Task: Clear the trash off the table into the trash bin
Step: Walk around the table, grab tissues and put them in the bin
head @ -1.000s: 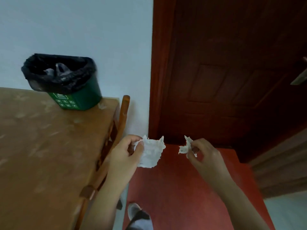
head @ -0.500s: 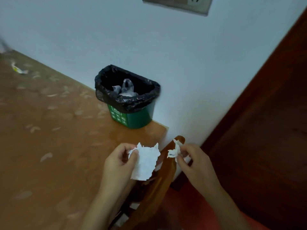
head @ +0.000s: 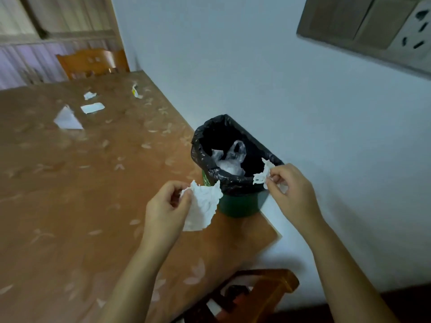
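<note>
left thumb and fingertips [head: 187,195] clamped on the top corner of a large crumpled white tissue [head: 203,206], which hangs below the pinch. left hand [head: 163,207] sits over the table, just short of the bin's near side

right fingertips [head: 272,180] pinched on a small torn white paper scrap [head: 262,175]. right hand [head: 292,191] is at the bin's right rim, and the scrap looks to overlap the rim edge, though I can't tell if it's touching

small green plastic trash bin with black bag liner [head: 240,205] stands on the corner of the brown leaf-patterned table [head: 70,206], against the pale wall. a crumpled clear plastic bag [head: 233,157] is already inside

step in hand, my read: carry is done, this is the drop, both pieces about to go in

next move: right only needs a short shift inward over the opening before letting go. left needs to lift and go forward so the hanging tissue clears the rim. light paper drifts, so release low and well inside the liner

not done after that. at the table's far end lie a white triangular paper sheet [head: 67,118], a white rectangular slip [head: 92,107], a small white scrap [head: 89,95] and a yellow-and-white wrapper [head: 136,90], all well apart from the bin

a wooden chair [head: 261,290] is tucked at the near corner
</note>
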Demonstrator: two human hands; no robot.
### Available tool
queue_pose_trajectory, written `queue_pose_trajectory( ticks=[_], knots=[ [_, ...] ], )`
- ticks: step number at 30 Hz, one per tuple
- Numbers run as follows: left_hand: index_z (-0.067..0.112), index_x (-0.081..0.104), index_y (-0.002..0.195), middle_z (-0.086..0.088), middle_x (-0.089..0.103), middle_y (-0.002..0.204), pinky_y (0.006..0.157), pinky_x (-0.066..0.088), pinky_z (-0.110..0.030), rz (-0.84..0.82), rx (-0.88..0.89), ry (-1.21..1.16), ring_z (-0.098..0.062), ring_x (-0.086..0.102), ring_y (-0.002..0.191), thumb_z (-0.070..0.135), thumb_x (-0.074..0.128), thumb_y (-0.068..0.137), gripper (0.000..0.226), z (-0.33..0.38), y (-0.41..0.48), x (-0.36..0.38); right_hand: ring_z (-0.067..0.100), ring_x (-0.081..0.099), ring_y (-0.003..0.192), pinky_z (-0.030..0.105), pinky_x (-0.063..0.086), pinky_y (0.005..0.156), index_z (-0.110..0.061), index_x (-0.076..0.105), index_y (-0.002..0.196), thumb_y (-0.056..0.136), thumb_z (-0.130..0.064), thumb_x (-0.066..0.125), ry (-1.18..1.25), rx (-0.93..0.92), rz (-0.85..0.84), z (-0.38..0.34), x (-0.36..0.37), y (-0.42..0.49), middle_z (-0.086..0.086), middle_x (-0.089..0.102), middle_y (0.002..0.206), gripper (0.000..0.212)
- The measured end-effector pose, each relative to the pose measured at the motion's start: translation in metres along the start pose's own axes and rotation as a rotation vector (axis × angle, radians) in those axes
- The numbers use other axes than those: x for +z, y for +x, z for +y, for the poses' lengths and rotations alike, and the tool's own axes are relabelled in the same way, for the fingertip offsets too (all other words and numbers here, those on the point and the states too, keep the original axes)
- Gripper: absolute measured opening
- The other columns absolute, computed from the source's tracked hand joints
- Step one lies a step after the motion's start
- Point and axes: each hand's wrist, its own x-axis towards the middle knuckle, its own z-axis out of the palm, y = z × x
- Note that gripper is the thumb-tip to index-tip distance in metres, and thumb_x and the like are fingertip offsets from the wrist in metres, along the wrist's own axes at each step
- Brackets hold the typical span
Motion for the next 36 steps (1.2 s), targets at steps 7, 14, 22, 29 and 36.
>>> queue_pose_trajectory(
  ticks=[7,14,22,29,36],
  knots=[
    [0.028,0.058,0.069,0.008,0.056,0.063,0.051,0.037,-0.012,0.137,-0.014,-0.024,0.001,0.047,0.054,0.007,0.059,0.085,0.025,0.008,0.028,0.021,0.015,0.053,0.073,0.023,0.04,0.062,-0.015,0.058,0.085,0.083,-0.016,0.059,0.002,-0.01,-0.046,0.024,0.017,0.07,-0.001,0.055,0.082,0.003],
    [0.025,0.06,0.071,0.001,0.059,0.069,0.06,0.044,-0.029,0.156,-0.077,-0.061,-0.012,0.051,0.064,0.013,0.058,0.086,0.019,0.019,0.048,0.036,0.012,0.054,0.086,0.024,0.042,0.076,-0.018,0.059,0.101,0.082,-0.019,0.06,0.023,0.03,-0.083,0.04,0.016,0.065,-0.001,0.058,0.096,0.018],
    [0.022,0.06,0.071,0.002,0.054,0.061,0.052,0.046,-0.031,0.043,-0.036,-0.14,-0.013,0.049,0.055,0.015,0.058,0.087,0.018,0.053,0.085,0.073,0.009,0.055,0.093,0.014,0.038,0.078,-0.016,0.061,0.105,0.082,-0.015,0.062,0.125,0.065,-0.036,0.055,-0.003,0.026,-0.004,0.059,0.1,0.023],
    [0.018,0.061,0.076,-0.001,0.059,0.071,0.072,0.054,-0.041,-0.029,-0.082,-0.216,-0.016,0.054,0.068,0.014,0.056,0.088,0.013,0.063,0.106,0.124,0.009,0.056,0.095,0.025,0.046,0.085,-0.019,0.061,0.104,0.082,-0.014,0.062,0.166,0.061,-0.034,0.061,-0.012,0.009,-0.003,0.06,0.101,0.023],
    [0.015,0.059,0.11,-0.002,0.063,0.101,0.072,0.046,-0.024,-0.137,-0.105,-0.06,-0.014,0.059,0.091,0.017,0.056,0.089,0.021,0.044,0.099,0.131,0.003,0.053,0.096,0.018,0.043,0.083,-0.024,0.06,0.106,0.083,-0.021,0.059,0.118,0.017,-0.077,0.056,-0.017,0.005,-0.011,0.059,0.102,0.023]
  ],
)
